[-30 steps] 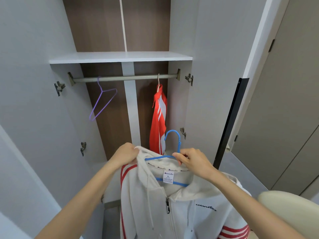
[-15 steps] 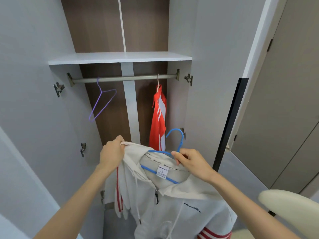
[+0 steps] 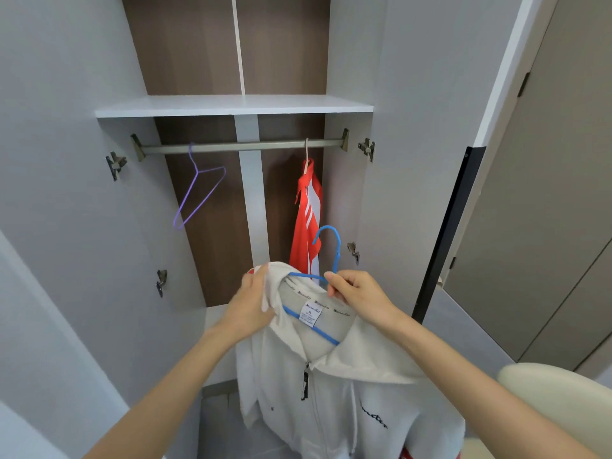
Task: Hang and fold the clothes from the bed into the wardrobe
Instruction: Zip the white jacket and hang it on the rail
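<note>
The right hand (image 3: 359, 294) pinched the blue hanger (image 3: 338, 250) below its hook, hook upward, probably ready for hanging. Just left of it, the left hand (image 3: 251, 303) gripped the white hoodie (image 3: 331, 392) at the shoulder, likely seating it; its fingertips were hidden by cloth. The hoodie hung below both hands, hem cut off. Above and beyond, the rail (image 3: 245, 146) carried a red jacket (image 3: 309, 220) and a purple hanger (image 3: 187, 197).

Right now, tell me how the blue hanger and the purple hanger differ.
The purple hanger hangs on the rail; the blue hanger is off it, pinched by the right hand. The purple hanger is bare; the blue hanger sits inside the white hoodie, which the left hand grips. The purple hanger looks thinner than the blue hanger. Both are slim hook-topped hangers.
</note>
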The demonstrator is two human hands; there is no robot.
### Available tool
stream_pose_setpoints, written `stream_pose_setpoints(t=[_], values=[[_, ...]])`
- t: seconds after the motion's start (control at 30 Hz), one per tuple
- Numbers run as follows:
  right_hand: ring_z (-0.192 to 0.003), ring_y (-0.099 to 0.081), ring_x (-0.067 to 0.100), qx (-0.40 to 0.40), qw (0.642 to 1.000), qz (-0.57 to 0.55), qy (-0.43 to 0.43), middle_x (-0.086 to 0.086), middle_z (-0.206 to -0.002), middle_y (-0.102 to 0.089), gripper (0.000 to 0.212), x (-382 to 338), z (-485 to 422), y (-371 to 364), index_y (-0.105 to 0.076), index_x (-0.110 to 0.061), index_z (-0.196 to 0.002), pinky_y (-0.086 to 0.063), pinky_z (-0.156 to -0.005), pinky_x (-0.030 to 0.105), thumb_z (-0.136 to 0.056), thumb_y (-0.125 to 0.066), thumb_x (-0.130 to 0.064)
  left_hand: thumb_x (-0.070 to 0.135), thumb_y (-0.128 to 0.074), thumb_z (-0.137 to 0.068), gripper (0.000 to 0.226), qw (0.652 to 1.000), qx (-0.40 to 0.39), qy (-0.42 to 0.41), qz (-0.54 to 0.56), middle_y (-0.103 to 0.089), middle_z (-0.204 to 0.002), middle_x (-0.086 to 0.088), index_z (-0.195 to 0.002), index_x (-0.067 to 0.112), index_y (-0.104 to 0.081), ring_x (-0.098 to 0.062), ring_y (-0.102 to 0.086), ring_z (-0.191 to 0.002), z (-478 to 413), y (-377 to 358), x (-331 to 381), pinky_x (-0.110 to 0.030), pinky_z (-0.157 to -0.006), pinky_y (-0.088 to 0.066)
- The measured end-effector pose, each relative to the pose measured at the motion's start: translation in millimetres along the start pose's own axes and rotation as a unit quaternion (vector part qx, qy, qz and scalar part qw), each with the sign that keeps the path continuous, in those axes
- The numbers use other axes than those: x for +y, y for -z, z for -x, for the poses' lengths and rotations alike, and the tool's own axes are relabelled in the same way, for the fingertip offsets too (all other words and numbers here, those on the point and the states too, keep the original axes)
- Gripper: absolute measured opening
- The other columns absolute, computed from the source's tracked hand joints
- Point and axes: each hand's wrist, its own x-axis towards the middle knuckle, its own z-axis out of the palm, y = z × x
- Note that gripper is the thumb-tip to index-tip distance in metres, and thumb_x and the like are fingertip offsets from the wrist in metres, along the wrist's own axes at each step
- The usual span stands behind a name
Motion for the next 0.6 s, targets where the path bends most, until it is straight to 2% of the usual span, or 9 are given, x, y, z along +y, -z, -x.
stream_pose_setpoints(t=[0.07, 0.13, 0.23, 0.3, 0.37, 0.5, 0.6], values=[[-0.052, -0.038, 0.008, -0.01, 1.0, -0.013, -0.008, -0.011, -0.051, -0.047, 0.041, 3, -2, 1, -0.06, -0.02, -0.061, -0.036, -0.06, 0.024, -0.099, -0.05, -0.032, 0.018, -0.062, -0.088, 0.064, 0.998, -0.03, -0.003, 0.051, -0.041, -0.13, 0.004, -0.143, 0.025, -0.031, -0.019, -0.048, -0.122, 0, -11, 1, -0.02, -0.094, -0.041], [-0.056, -0.043, 0.01, -0.017, 1.0, -0.015, 0.001, -0.011, -0.052, -0.051, 0.041, 4, -3, 4, -0.061, -0.021, -0.062, -0.04, -0.066, 0.026, -0.1, -0.049, -0.03, 0.021, -0.058, -0.092, 0.056, 0.999, -0.005, 0.011, 0.035, -0.044, -0.139, -0.002, -0.143, 0.019, -0.035, -0.021, -0.048, -0.125, -3, -16, 0, -0.03, -0.102, -0.042], [-0.067, -0.054, 0.007, -0.013, 1.0, -0.018, 0.01, -0.01, -0.059, -0.062, 0.038, 1, -8, 10, -0.066, -0.021, -0.067, -0.044, -0.078, 0.024, -0.1, -0.048, -0.028, 0.021, -0.058, -0.092, 0.046, 0.996, 0.042, 0.036, 0.067, -0.054, -0.129, -0.004, -0.135, 0.016, -0.045, -0.018, -0.057, -0.105, -11, -17, 7, -0.032, -0.091, -0.047], [-0.075, -0.059, 0.003, -0.02, 0.999, -0.026, 0.023, -0.009, -0.067, -0.067, 0.036, -5, -12, 13, -0.069, -0.02, -0.073, -0.045, -0.086, 0.02, -0.101, -0.047, -0.025, 0.027, -0.058, -0.091, 0.04, 0.994, 0.06, 0.056, 0.066, -0.056, -0.117, 0.002, -0.129, 0.017, -0.049, -0.016, -0.057, -0.095, -16, -17, 14, -0.03, -0.079, -0.047], [-0.075, -0.058, -0.002, -0.026, 0.998, -0.046, 0.042, -0.01, -0.068, -0.067, 0.034, -15, -15, 16, -0.069, -0.016, -0.076, -0.043, -0.085, 0.013, -0.101, -0.047, -0.022, 0.039, -0.055, -0.092, 0.034, 0.994, 0.066, 0.082, 0.038, -0.055, -0.108, 0.005, -0.118, 0.018, -0.051, -0.014, -0.055, -0.091, -21, -18, 19, -0.026, -0.068, -0.041], [-0.064, -0.051, -0.001, -0.04, 0.993, -0.081, 0.081, -0.014, -0.058, -0.057, 0.035, -34, -23, 20, -0.065, -0.013, -0.073, -0.039, -0.072, 0.006, -0.102, -0.047, -0.022, 0.062, -0.045, -0.089, 0.044, 0.987, 0.094, 0.126, -0.028, -0.051, -0.091, 0.002, -0.092, 0.018, -0.046, -0.018, -0.055, -0.077, -33, -17, 27, -0.03, -0.062, -0.039], [-0.065, -0.049, 0.003, -0.042, 0.99, -0.092, 0.099, -0.012, -0.059, -0.053, 0.037, -41, -29, 22, -0.062, -0.016, -0.069, -0.04, -0.071, 0.008, -0.102, -0.046, -0.024, 0.052, -0.042, -0.096, 0.039, 0.977, 0.152, 0.132, -0.072, -0.054, -0.077, 0.001, -0.078, 0.017, -0.046, -0.012, -0.048, -0.062, -46, -10, 37, -0.026, -0.053, -0.034]])
